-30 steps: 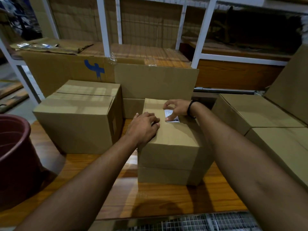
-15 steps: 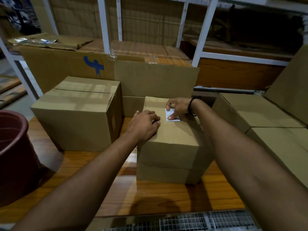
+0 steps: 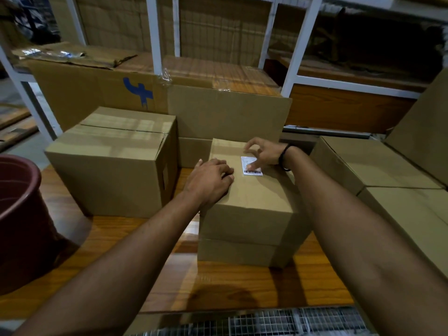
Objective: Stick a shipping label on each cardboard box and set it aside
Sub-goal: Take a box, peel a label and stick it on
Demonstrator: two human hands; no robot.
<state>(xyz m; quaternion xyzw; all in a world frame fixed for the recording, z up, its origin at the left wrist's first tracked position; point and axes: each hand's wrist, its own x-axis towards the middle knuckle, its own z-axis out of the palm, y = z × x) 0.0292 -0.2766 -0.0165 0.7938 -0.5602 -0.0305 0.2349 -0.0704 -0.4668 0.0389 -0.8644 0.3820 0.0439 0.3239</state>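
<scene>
A small cardboard box [image 3: 252, 202] stands on the wooden table [image 3: 218, 287] in front of me. A white shipping label [image 3: 252, 167] with a barcode lies flat on the far part of its top. My left hand [image 3: 211, 181] rests palm down on the box's top left edge, fingers loosely bent. My right hand [image 3: 263, 154] hovers over the label with one fingertip touching it and the other fingers lifted and spread.
A larger taped box [image 3: 111, 161] stands to the left, flat-topped boxes [image 3: 378, 166] to the right, a big carton with a blue mark [image 3: 101, 93] behind. A dark red bucket [image 3: 21, 214] sits far left. White shelf posts [image 3: 293, 57] rise behind.
My right hand has lifted from pressing flat on the label, uncovering most of it; only a fingertip still touches. My left hand stays on the box.
</scene>
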